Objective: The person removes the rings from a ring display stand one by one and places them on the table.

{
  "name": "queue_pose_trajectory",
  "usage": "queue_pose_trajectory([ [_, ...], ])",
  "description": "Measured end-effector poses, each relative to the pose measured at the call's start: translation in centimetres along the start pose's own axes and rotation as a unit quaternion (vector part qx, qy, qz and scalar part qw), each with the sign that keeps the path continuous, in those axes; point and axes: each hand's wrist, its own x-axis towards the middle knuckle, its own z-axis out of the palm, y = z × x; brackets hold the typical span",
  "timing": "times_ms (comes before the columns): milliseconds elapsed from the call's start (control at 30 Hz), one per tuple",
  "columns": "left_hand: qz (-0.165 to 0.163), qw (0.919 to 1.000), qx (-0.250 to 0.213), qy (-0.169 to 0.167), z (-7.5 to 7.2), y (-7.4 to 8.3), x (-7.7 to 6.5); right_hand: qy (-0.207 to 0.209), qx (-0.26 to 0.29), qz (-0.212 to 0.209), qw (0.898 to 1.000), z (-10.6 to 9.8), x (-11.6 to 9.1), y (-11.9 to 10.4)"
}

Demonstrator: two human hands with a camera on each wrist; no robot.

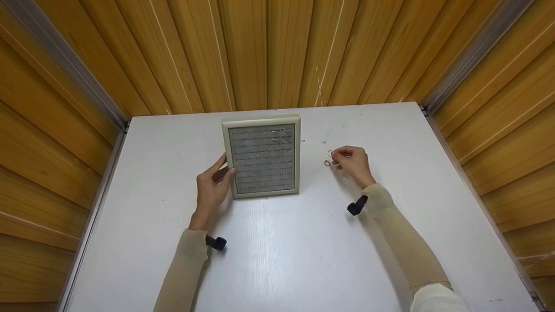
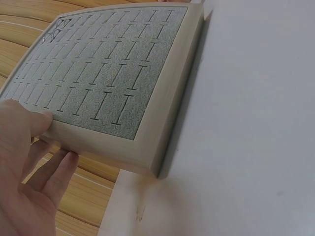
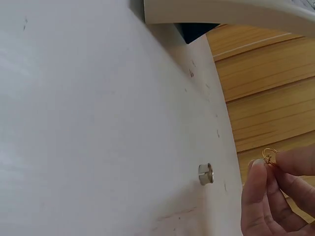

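My left hand (image 1: 210,188) grips a ring display board (image 1: 297,160) at its left edge, thumb on the front of the cream frame and fingers behind. The board stands tilted up on the table, its grey padded face cut with rows of slots. Several rings (image 2: 63,23) sit in slots at its upper right corner. Right of the board, my right hand (image 1: 353,164) pinches a thin gold ring (image 3: 266,150) between thumb and fingertips, above the table. A wide, split-band ring (image 3: 205,175) stands on the table just beside that hand.
The white table (image 1: 277,251) carries small dark marks and scratches near its far edge. Wood-patterned panels (image 1: 286,52) rise behind it and on both sides, with metal posts (image 1: 468,56) at the corners. Each wrist wears a small black camera (image 1: 354,209).
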Motion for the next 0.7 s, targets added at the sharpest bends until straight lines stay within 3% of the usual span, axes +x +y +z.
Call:
queue_pose_trajectory([
  [300,0.005,0.9998,0.021,0.002,0.0,0.0,0.0,0.002,-0.039,0.027,0.999,-1.0,1.1,1.9],
  [567,-0.004,0.9998,0.016,-0.004,-0.1,0.0,0.0,-0.005,-0.059,0.062,0.996,-1.4,1.3,2.2],
  [700,-0.007,0.9999,0.015,-0.002,0.1,-1.4,0.3,-0.006,-0.069,0.073,0.995,-1.5,1.4,1.9],
])
